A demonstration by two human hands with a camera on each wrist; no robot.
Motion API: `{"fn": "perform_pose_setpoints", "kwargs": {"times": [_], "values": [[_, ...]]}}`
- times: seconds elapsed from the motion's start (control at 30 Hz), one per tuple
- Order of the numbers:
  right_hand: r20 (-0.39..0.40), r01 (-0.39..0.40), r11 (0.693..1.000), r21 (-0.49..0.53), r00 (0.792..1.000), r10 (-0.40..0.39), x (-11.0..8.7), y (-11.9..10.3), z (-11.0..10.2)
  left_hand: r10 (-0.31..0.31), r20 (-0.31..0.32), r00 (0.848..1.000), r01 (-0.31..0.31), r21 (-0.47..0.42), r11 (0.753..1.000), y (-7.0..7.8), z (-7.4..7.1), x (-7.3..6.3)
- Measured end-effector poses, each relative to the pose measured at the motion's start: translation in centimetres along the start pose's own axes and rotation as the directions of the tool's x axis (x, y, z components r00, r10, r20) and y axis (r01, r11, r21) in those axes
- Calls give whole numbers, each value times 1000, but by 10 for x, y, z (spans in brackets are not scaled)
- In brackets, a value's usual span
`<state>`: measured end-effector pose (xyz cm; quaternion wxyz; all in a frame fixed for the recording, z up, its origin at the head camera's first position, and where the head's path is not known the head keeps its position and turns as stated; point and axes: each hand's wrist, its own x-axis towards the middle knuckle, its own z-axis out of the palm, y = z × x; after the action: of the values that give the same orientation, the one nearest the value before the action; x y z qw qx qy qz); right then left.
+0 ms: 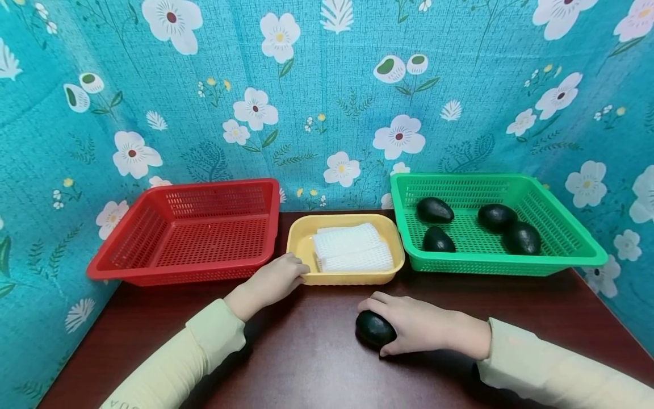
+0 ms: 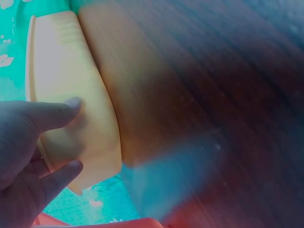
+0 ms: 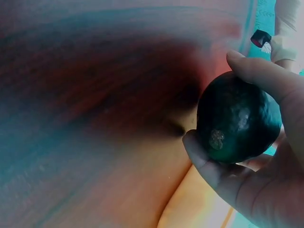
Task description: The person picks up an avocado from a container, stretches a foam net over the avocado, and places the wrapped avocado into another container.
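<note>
My right hand (image 1: 416, 324) grips a dark avocado (image 1: 374, 329) low over the front of the table, thumb and fingers curled about its sides. In the right wrist view, the same avocado (image 3: 237, 118) shows a pale stem scar between thumb and fingers. My left hand (image 1: 274, 278) holds the front left corner of a yellow tray (image 1: 352, 278). The left wrist view has a thumb and a finger against the tray's outer wall (image 2: 90, 137), while other fingers go partly out of sight behind the rim. White foam netting (image 1: 352, 247) lies folded in the tray.
A red basket (image 1: 184, 271) stands left of the tray with nothing visible in it. To the right, a green basket (image 1: 490, 264) contains several avocados (image 1: 521, 237). A blue flowered cloth (image 1: 327, 113) hangs behind the brown table (image 1: 317, 352).
</note>
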<state>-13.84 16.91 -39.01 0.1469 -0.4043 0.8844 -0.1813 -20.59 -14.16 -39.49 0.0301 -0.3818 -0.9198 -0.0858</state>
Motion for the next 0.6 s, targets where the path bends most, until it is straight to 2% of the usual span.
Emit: {"fn": "perform_pose_setpoints", "kwargs": {"times": [0.6], "values": [[-1, 10, 1000, -7, 1000, -10, 1, 6, 4, 5, -8, 1000, -5, 4, 1000, 1, -1, -1]]}}
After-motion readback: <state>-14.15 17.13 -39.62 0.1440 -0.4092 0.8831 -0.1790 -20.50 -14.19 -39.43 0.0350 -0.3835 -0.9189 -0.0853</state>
